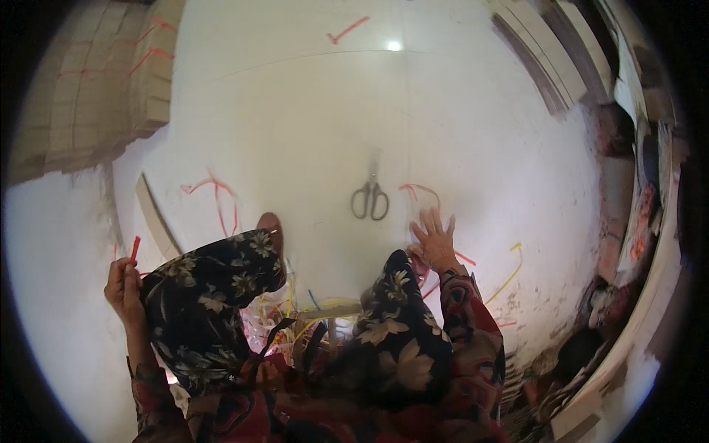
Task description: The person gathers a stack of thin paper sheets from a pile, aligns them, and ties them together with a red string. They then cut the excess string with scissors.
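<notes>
At the left, my left hand [125,286] is closed with a short red strip [135,249] sticking up from its fingers. My right hand [437,242] hangs over the pale floor with its fingers spread and nothing visible in them. Just beyond its fingertips lies a curved red strip [428,190]. A pair of dark-handled scissors [371,199] rests on the floor to the left of that hand, its blades pointing away from me. Another bent red strip [218,196] lies ahead of my left knee.
Stacked brown cardboard pieces [96,81] stand at the far left, more cardboard strips [543,55] at the far right. A single long cardboard strip [156,218] lies beside my left knee. Yellow strips [509,273] are scattered on the right. Tangled strips [284,325] lie between my legs.
</notes>
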`<control>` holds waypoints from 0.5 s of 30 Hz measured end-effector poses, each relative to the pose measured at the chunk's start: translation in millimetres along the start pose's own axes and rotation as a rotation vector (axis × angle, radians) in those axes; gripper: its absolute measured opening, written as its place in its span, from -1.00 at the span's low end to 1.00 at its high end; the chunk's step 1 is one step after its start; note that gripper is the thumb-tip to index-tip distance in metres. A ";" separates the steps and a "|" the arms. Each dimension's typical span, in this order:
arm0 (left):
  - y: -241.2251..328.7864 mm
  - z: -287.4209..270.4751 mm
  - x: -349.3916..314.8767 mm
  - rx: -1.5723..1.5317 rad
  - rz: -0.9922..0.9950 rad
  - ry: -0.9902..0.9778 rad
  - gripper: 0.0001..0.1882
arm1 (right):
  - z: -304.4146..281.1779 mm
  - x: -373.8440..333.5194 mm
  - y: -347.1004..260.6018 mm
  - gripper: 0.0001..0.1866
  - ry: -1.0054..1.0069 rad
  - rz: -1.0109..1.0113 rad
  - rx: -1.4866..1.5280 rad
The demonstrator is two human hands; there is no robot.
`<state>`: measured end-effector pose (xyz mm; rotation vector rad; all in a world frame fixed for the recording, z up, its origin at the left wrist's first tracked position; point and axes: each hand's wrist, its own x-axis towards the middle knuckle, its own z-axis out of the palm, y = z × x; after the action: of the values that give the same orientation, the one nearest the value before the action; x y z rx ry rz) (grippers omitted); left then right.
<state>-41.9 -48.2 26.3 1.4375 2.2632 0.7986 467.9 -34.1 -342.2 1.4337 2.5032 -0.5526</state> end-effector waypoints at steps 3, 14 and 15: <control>2.8 -6.0 -11.5 0.036 -0.034 0.021 -0.83 | 50.6 -20.8 11.7 -0.20 0.074 0.497 0.088; 5.8 -8.1 -8.5 -0.089 -0.141 -0.023 -0.84 | 118.7 -240.9 -70.7 -0.67 -0.299 1.006 0.439; 19.8 -9.9 0.5 -0.158 -0.133 -0.056 -0.83 | 112.9 -230.3 -62.8 -0.71 -0.256 0.947 0.459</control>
<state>-33.6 -43.9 46.4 1.2105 2.1744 0.8626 529.7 -290.7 -349.4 2.2676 1.2916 -1.0194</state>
